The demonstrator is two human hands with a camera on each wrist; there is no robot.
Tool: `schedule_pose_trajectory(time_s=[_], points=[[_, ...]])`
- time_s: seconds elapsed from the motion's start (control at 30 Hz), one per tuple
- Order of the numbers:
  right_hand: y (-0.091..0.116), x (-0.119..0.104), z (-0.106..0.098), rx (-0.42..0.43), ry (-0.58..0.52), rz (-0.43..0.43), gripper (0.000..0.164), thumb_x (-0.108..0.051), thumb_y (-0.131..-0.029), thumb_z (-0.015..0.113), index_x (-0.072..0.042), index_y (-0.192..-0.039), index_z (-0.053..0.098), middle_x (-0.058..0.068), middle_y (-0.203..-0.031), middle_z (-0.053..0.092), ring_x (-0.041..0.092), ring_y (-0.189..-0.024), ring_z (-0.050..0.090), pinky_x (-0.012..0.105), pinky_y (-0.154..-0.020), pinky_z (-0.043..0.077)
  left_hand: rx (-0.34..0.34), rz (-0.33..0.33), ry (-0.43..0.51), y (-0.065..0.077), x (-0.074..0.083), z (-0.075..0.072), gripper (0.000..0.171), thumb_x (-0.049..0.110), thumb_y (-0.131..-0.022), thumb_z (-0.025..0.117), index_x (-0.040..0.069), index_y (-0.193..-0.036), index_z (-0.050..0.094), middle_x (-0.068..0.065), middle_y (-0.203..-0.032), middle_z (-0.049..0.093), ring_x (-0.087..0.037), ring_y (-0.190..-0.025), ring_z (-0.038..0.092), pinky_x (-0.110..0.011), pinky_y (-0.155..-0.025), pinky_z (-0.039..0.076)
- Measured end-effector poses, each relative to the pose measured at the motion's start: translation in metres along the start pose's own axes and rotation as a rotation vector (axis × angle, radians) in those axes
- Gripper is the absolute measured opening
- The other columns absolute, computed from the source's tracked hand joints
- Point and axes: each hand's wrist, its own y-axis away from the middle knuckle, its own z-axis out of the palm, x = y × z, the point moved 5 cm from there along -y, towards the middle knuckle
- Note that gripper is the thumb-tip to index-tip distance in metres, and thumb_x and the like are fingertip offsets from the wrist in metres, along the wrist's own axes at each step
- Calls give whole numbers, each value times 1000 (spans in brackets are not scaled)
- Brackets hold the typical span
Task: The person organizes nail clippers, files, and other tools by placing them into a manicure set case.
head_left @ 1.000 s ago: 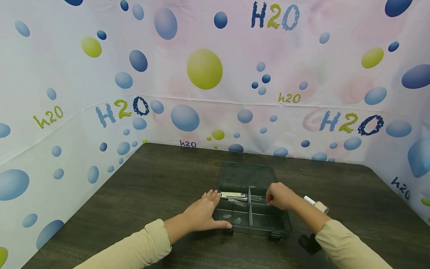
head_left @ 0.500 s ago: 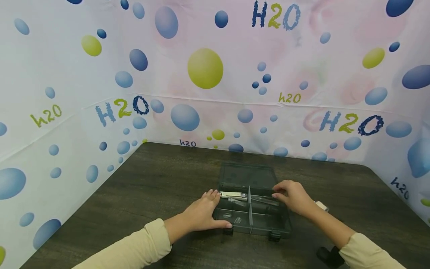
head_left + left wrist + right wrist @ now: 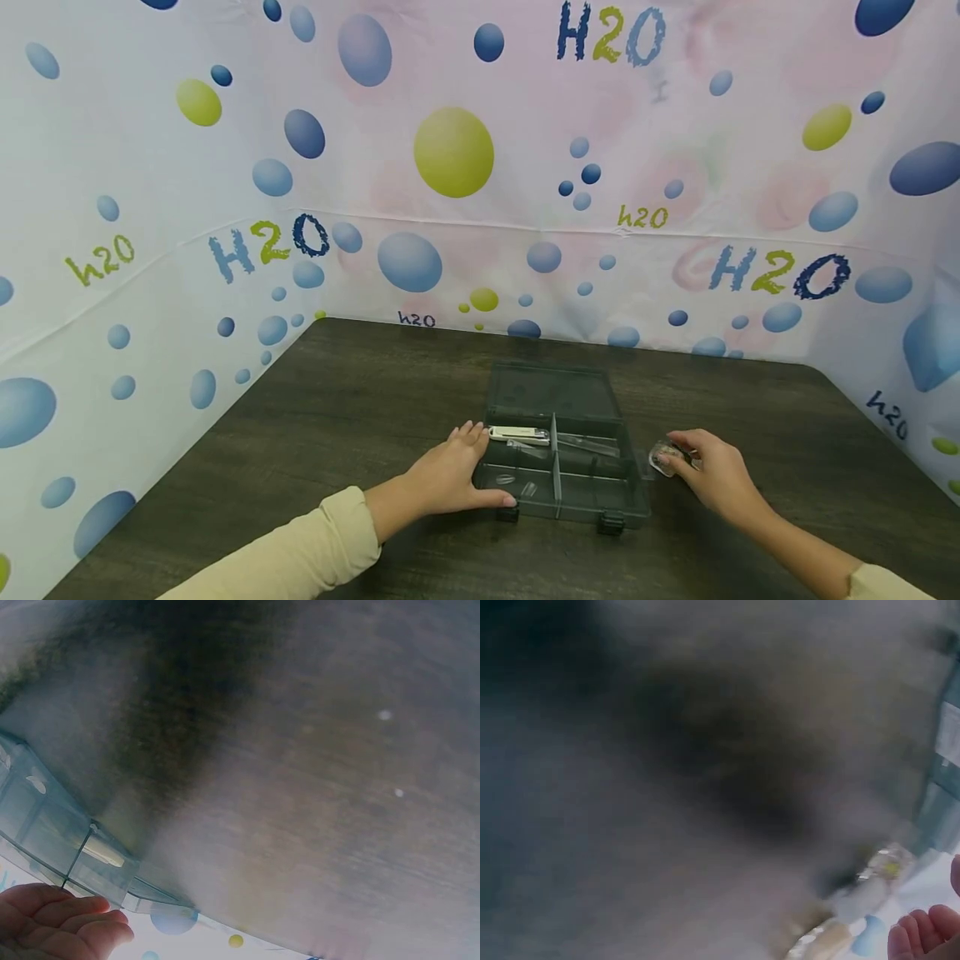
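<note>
A dark translucent divided box [image 3: 596, 515] lies with its lid [image 3: 551, 392] folded back. My left hand [image 3: 453, 475] rests on its left side, fingers spread along the edge and thumb at the front-left corner. Inside the back-left compartment is a cream nail clipper [image 3: 520, 435] with a clear piece beside it. Small clear oval pieces [image 3: 529, 489] lie in the front-left one, and long clear strips [image 3: 588, 445] in the back-right one. My right hand [image 3: 712, 471], thumb and fingers apart, is at a small clear container [image 3: 663, 458] with gold-coloured contents. Contact there cannot be made out.
The right wrist view shows a white cylinder [image 3: 861, 898] and a beige object [image 3: 829, 941] beside the clear container. Two black latches, one of them the right latch [image 3: 611, 522], stick out at the box front. A printed curtain [image 3: 360, 275] borders the dark table [image 3: 375, 383].
My right hand has come out of the box's back-right compartment and moved right to the small clear container. The clear strips there now show fully. My left hand stays on the box.
</note>
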Motion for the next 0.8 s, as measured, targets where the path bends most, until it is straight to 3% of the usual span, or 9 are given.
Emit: schedule_pose_trajectory(time_s=[0.23,0.6,0.7,0.8], points=[[14,19,4,-41,56,57,33,-8,-77,72,12,-102,64,27,-97,64,39,-84,64,46,-67,54,3,5,-4,-1,0,1,94,63,-79,59,-5,-140,36,-22,-147,33,-35,-138,30,-46,-112,30],[19,30,6,-88,58,105,27,-8,-76,72,10,-96,66,24,-91,67,30,-77,65,40,-62,54,4,2,0,0,-1,0,94,63,-79,59,-5,-140,35,-22,-147,33,-35,-138,30,-46,-112,30],[19,30,6,-80,85,92,20,-7,-75,73,7,-89,68,16,-83,67,23,-72,63,36,-59,51,3,5,2,0,0,0,94,62,-79,59,-5,-140,35,-22,-147,33,-35,-138,30,-46,-112,30],[19,31,7,-83,108,96,10,-6,-75,74,-1,-80,67,4,-71,61,11,-62,52,27,-53,42,2,8,3,1,1,-1,93,62,-80,59,-5,-140,35,-22,-147,33,-35,-138,30,-46,-112,30]])
